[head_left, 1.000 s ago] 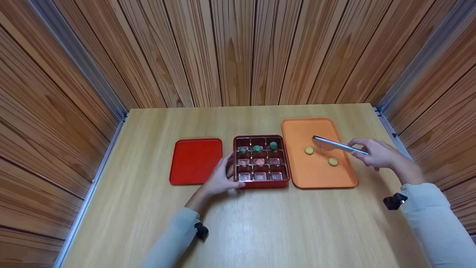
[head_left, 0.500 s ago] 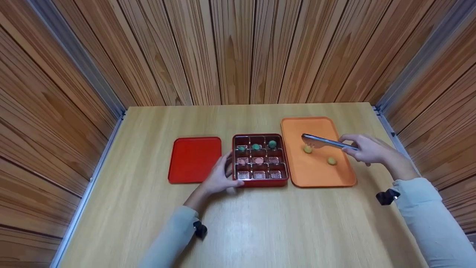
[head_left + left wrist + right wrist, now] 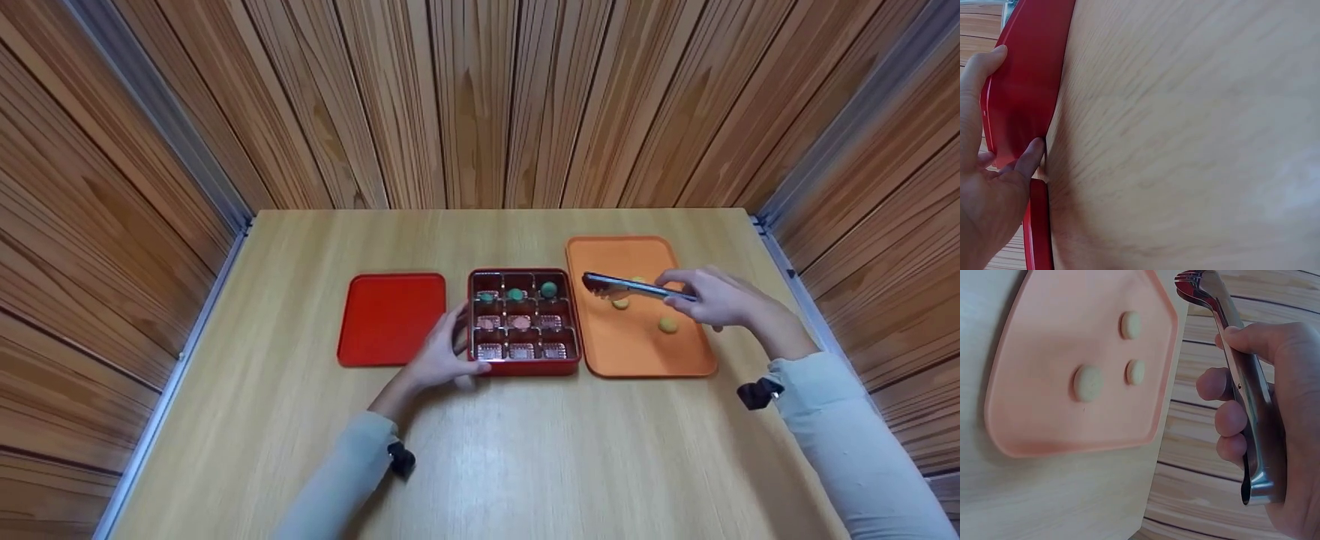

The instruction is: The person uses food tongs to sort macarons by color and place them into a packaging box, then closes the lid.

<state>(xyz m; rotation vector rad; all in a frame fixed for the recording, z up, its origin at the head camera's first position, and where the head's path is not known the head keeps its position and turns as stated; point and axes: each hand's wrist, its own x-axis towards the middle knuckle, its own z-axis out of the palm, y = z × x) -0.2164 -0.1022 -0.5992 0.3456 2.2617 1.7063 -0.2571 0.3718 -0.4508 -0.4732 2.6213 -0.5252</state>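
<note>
In the head view a red box with a divided insert stands mid-table. Three round green sweets fill its back row; two pink sweets lie in the middle row. My left hand grips its near left corner, thumb on the front wall and fingers along the left side. My right hand holds metal tongs, their tips near the box's right edge. In the right wrist view the tongs' fork and spoon ends lie close together; I cannot tell whether anything is between them.
Right of the box lies an orange tray bearing three yellow macarons. A flat red lid lies left of the box, close to my left hand. Wood-panel walls rise behind and at both sides.
My right hand and the tongs have moved left over the tray toward the box. A yellow macaron behind the tongs has come into view. The left hand stays at the box.
</note>
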